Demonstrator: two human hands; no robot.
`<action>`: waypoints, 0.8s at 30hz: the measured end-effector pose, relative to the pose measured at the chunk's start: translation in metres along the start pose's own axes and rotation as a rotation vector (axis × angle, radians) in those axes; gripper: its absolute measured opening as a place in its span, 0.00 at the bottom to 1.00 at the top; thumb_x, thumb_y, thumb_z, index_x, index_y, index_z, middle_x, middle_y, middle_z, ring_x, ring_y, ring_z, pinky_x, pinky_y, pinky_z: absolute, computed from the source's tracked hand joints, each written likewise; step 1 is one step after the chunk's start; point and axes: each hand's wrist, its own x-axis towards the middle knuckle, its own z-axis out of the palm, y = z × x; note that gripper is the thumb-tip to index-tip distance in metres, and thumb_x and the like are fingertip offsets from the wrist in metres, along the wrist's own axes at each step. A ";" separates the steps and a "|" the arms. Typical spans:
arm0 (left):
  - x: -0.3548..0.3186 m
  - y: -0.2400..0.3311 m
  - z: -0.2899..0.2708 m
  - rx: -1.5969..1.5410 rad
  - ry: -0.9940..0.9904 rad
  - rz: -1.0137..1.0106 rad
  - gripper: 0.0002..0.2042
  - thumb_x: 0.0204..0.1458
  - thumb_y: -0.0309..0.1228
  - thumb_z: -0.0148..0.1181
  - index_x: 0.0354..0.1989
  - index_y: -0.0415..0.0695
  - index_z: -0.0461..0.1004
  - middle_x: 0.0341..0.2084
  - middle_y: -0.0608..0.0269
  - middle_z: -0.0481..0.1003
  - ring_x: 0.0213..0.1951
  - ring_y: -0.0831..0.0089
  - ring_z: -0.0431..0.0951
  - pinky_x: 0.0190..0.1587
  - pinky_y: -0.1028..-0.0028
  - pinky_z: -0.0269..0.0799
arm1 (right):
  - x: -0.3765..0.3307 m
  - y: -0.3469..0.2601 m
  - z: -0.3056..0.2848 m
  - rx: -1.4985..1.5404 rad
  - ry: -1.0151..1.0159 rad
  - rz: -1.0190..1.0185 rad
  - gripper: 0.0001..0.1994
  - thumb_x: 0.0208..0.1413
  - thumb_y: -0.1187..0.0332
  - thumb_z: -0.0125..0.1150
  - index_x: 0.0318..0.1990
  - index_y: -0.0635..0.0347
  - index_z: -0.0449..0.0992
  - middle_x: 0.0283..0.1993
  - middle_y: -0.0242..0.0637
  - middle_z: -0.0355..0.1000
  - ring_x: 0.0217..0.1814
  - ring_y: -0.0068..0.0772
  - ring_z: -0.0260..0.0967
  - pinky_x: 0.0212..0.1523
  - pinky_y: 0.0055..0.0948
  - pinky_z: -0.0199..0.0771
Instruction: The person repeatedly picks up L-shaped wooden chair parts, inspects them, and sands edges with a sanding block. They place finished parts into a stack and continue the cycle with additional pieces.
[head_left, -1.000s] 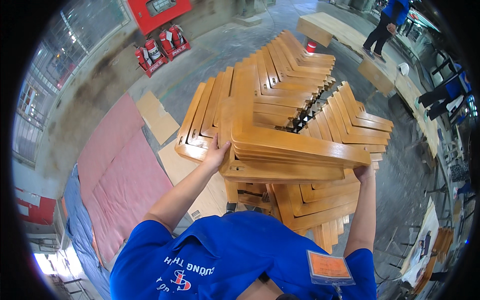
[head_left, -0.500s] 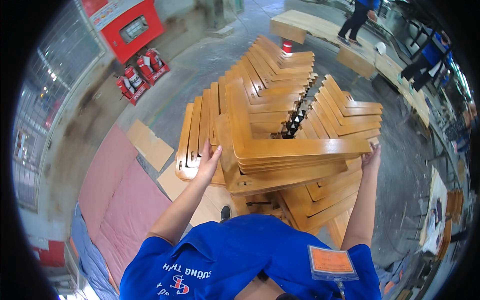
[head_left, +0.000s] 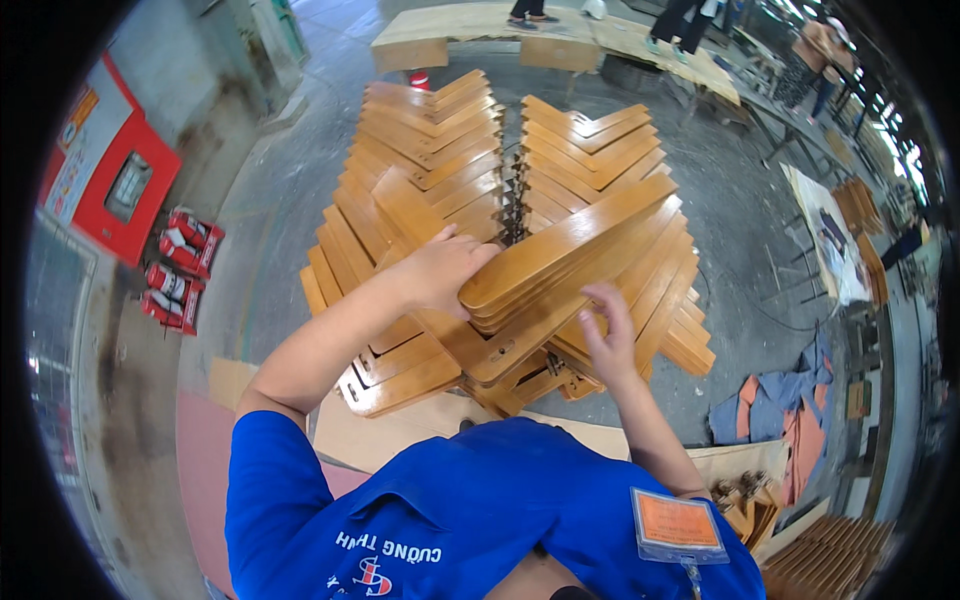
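A stack of varnished, L-shaped wooden pieces (head_left: 570,245) lies tilted on top of the larger piles before me. My left hand (head_left: 452,272) is closed around the stack near its corner, its thumb side hidden against the wood. Beside the lower edge of the stack, my right hand (head_left: 610,330) has its fingers apart and holds nothing; whether a fingertip touches the wood I cannot tell. Beneath and beyond are two rows of similar nested pieces, the left row (head_left: 425,125) and the right row (head_left: 590,140), with a narrow dark gap between them. Slots show near some ends.
Fire extinguishers (head_left: 175,285) stand beside a red cabinet (head_left: 130,185) at the left wall. A long wooden bench (head_left: 480,22) runs across the back, with people's legs on or behind it. Blue-and-orange cloth (head_left: 775,400) lies at the right, near slatted wood (head_left: 830,560).
The top stack has turned, its right end now pointing farther away. My left hand has shifted to its corner; my right hand has left the far end and come nearer, fingers spread.
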 end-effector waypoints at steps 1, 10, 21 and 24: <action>0.003 -0.004 0.002 -0.003 0.018 0.040 0.44 0.26 0.37 0.75 0.57 0.42 0.59 0.49 0.55 0.68 0.55 0.56 0.64 0.61 0.56 0.52 | -0.010 -0.004 0.000 0.014 -0.031 0.025 0.13 0.53 0.72 0.57 0.47 0.60 0.71 0.50 0.42 0.66 0.52 0.39 0.64 0.48 0.31 0.66; 0.007 -0.011 -0.012 0.114 0.073 0.247 0.36 0.23 0.37 0.75 0.46 0.38 0.69 0.45 0.52 0.68 0.47 0.54 0.67 0.51 0.61 0.61 | -0.067 0.012 -0.022 0.086 -0.063 0.165 0.11 0.51 0.71 0.59 0.43 0.62 0.73 0.41 0.42 0.69 0.47 0.41 0.67 0.45 0.32 0.68; -0.059 0.083 0.028 0.109 -0.014 0.182 0.36 0.21 0.32 0.73 0.47 0.39 0.69 0.44 0.61 0.66 0.47 0.60 0.65 0.51 0.66 0.62 | -0.073 0.028 -0.010 0.618 -0.206 0.484 0.18 0.58 0.68 0.56 0.52 0.70 0.64 0.39 0.40 0.70 0.40 0.25 0.68 0.40 0.24 0.71; -0.061 0.078 0.050 0.096 -0.054 0.156 0.37 0.22 0.32 0.73 0.49 0.39 0.67 0.47 0.61 0.65 0.49 0.60 0.64 0.54 0.66 0.61 | -0.068 0.030 0.003 0.693 -0.241 0.578 0.21 0.59 0.67 0.55 0.55 0.70 0.60 0.38 0.39 0.70 0.36 0.25 0.69 0.36 0.22 0.69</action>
